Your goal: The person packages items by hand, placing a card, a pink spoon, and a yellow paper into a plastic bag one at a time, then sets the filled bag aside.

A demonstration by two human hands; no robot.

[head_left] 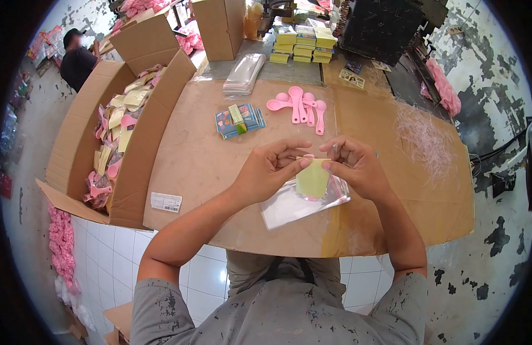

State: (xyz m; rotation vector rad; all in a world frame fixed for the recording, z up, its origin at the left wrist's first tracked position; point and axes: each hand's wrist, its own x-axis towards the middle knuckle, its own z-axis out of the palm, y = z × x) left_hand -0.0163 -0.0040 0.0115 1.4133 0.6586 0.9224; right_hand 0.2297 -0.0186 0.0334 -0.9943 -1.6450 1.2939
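In front of me, my left hand [270, 171] and my right hand [359, 168] pinch the two top corners of a small clear plastic bag with a pale yellow card [312, 179] in it. A bit of pink shows at its top edge, mostly hidden by my fingers. Under it, a stack of flat clear plastic bags [289, 208] lies on the cardboard-covered table [202, 167]. Beyond my hands are several pink measuring spoons [297, 103]. Left of them sits a bundle of blue printed packets [239, 121] with a green-yellow band.
A long open carton [145, 126] at the left holds bagged pink spoons and cards. Toward the back lie more clear bags [244, 73] and stacks of yellow cards [303, 41]. Tangled plastic strands [427, 135] cover the right side. A person [78, 62] is at far left.
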